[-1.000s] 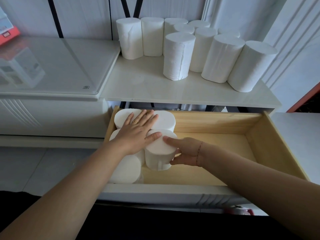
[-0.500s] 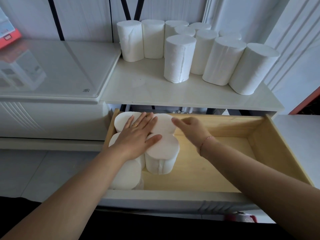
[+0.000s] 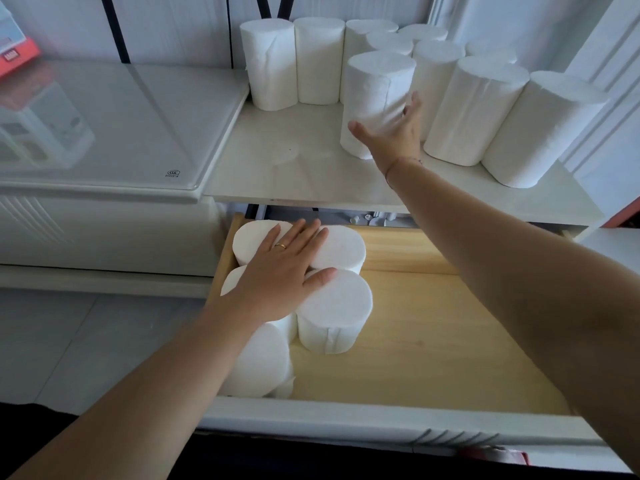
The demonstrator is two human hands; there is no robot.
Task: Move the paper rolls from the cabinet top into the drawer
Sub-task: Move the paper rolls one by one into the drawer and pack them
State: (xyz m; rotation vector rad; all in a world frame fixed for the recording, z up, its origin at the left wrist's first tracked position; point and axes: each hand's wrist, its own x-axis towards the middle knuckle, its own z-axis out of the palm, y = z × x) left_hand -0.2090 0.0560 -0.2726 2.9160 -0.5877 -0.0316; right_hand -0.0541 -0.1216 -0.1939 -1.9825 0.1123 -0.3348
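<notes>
Several white paper rolls stand upright on the cabinet top (image 3: 294, 174). The nearest one, the front roll (image 3: 375, 88), has my right hand (image 3: 394, 136) against its lower right side, fingers spread around it, blurred, and not closed. Below, the wooden drawer (image 3: 433, 341) is pulled out. Several rolls (image 3: 334, 306) stand packed in its left end. My left hand (image 3: 284, 271) lies flat on their tops, fingers spread, holding nothing.
A glass-topped white cabinet (image 3: 114, 123) adjoins on the left, with a red box (image 3: 15, 57) at its far left edge. A white wall panel rises to the right of the rolls. The drawer's right part shows bare wood.
My right hand left the roll it had set in the drawer and rose to the front roll on the cabinet top. My left hand stayed flat on the drawer rolls.
</notes>
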